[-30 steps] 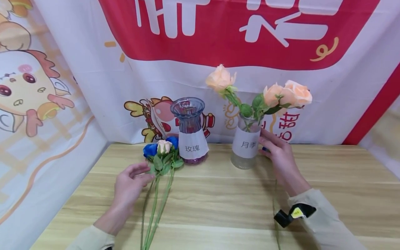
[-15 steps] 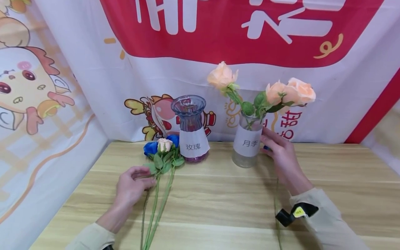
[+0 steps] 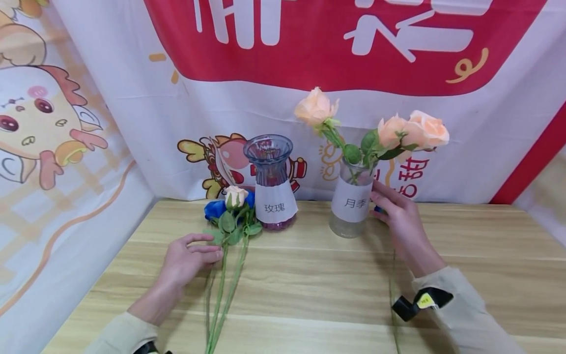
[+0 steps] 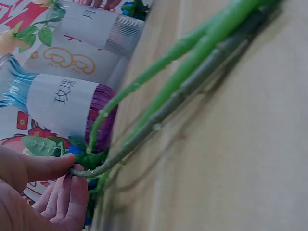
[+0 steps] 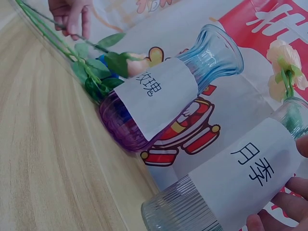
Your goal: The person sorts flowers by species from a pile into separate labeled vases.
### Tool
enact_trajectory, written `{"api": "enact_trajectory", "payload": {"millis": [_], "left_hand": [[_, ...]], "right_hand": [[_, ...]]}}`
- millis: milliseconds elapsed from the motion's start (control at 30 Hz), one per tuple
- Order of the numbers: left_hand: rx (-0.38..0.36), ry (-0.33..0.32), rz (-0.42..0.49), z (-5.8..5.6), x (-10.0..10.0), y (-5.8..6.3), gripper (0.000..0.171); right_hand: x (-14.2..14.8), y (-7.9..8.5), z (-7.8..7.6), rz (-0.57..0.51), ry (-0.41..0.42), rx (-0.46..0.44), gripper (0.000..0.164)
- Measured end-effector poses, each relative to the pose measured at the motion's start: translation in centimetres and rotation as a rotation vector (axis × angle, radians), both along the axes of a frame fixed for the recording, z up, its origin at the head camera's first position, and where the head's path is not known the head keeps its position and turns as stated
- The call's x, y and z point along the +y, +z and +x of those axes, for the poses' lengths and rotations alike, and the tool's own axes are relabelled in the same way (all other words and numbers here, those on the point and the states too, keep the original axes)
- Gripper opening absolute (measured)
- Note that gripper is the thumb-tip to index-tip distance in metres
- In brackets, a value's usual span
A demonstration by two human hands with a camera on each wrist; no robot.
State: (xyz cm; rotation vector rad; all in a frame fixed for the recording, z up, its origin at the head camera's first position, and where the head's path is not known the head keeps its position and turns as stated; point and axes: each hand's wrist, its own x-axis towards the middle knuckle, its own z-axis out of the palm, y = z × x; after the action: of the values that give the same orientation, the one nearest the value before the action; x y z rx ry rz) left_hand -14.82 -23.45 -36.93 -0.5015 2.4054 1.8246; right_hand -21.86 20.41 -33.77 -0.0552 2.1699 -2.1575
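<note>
My left hand [image 3: 190, 263] pinches the stem of a pale pink rose [image 3: 236, 196] between thumb and fingertips; the left wrist view shows the bent grey-green stem [image 4: 159, 114] there. Blue roses [image 3: 215, 210] lie beneath and beside it, their green stems running toward the front edge. My right hand [image 3: 402, 223] holds the right side of a clear glass vase [image 3: 347, 228] with a white label. Peach roses [image 3: 316, 106] stand in that vase. Just behind the blue roses stands a blue-and-purple glass vase [image 3: 268, 169], also labelled and without flowers.
Right of the clear vase, another blue flower [image 3: 379, 210] lies partly hidden behind my right hand, its thin stem [image 3: 393, 295] running forward. A printed cloth [image 3: 221, 108] hangs behind the wooden table [image 3: 300, 305], and another patterned sheet [image 3: 48, 236] covers the left side.
The pale pink rose has risen slightly off the blue ones, its stem moving with my left hand. My right hand stays on the clear vase. The head view has shifted a little.
</note>
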Motion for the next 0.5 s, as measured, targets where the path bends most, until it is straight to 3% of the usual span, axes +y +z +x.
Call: {"api": "enact_trajectory", "payload": {"millis": [333,433,500], "left_hand": [[0.019,-0.077,0.161,-1.2,-0.5,2.9,0.062],[0.039,-0.082,0.242,-1.5,-0.9,3.9,0.047],[0.059,-0.084,0.296,-1.5,-1.1,4.6,0.029]], "right_hand": [[0.0,0.1,0.1,-0.021,-0.006,-0.011,0.066],[0.0,0.1,0.1,-0.018,-0.002,-0.011,0.065],[0.0,0.1,0.0,-0.014,0.001,-0.011,0.064]]}}
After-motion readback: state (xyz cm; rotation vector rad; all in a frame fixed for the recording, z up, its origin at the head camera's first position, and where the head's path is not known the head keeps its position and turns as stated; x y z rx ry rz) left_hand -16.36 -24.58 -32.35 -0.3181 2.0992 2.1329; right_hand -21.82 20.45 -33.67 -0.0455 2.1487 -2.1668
